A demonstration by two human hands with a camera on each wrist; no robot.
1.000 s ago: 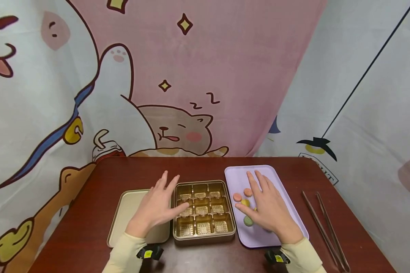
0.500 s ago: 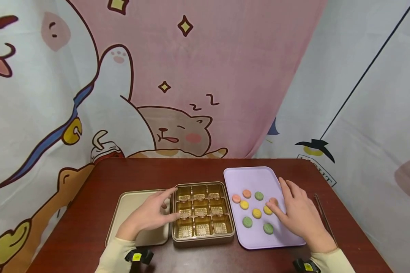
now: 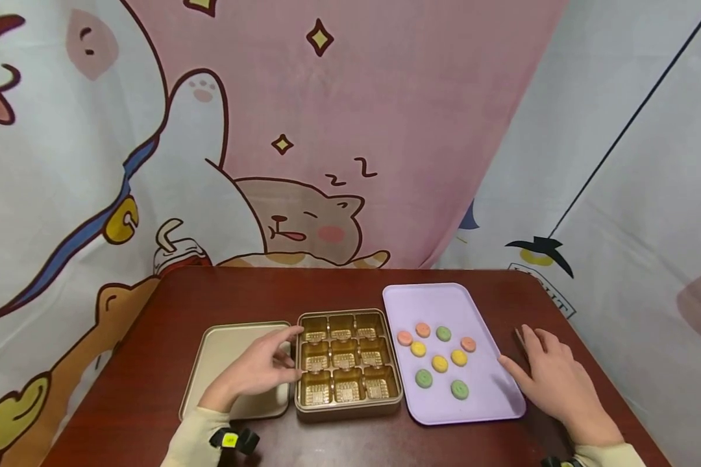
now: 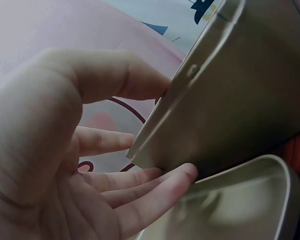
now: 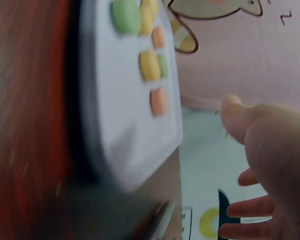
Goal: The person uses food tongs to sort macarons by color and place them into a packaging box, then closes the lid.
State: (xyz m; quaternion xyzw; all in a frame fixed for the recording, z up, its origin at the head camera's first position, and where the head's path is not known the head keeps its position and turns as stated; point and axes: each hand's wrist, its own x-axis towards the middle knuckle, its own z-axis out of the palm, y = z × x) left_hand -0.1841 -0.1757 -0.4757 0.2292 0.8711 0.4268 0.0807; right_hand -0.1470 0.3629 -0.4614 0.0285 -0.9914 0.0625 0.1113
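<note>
My left hand (image 3: 252, 368) is at the left side of a gold tin box (image 3: 350, 410), its thumb and fingertips touching the rim and side wall. A plastic insert (image 3: 344, 353) in the box has rows of square compartments. In the left wrist view the fingers (image 4: 155, 202) lie against the tin's outer wall (image 4: 240, 95). My right hand (image 3: 563, 383) is spread just right of the lilac tray (image 3: 485, 395), above metal tongs (image 3: 519, 337). It covers most of them; in the right wrist view part of the tongs (image 5: 162, 220) shows below the fingers.
Several small round macaron-like sweets, such as a green one (image 3: 423, 379), a yellow one (image 3: 439, 364) and a pink one (image 3: 468, 344), lie on the tray. The gold lid (image 3: 228, 344) lies left of the box, partly under my left forearm. A printed cloth (image 3: 415, 130) hangs behind the table.
My right hand has moved right, from above the tray to over the tongs. My left hand has come down and back to the box's left side. The sweets are uncovered.
</note>
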